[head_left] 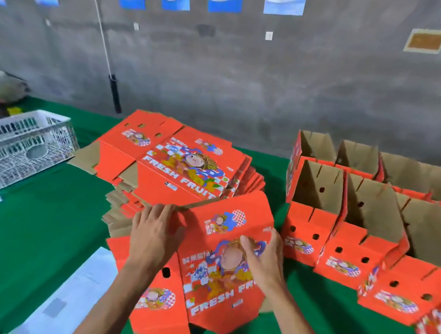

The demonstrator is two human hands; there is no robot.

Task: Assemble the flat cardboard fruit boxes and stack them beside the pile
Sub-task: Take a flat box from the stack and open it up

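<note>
The work looks partly done. Along the right side of the green table [5, 235] stand several assembled boxes [318, 209], open tops up, packed side by side in rows that run off the right edge; their full count cannot be told. Toward the table's far middle, the pile of flat boxes [174, 166] still holds many sheets, fanned unevenly, so a good share of the folding remains. Near the front edge, just in front of the pile, lies the flat box [215, 273] now in hand, printed side up and not yet opened. The left hand [156, 234] rests on its left part, fingers spread and fairly straight. The right hand [263, 257] grips its right edge, thumb curled over the printed face. A white plastic crate [18, 144] sits at the table's left.
</note>
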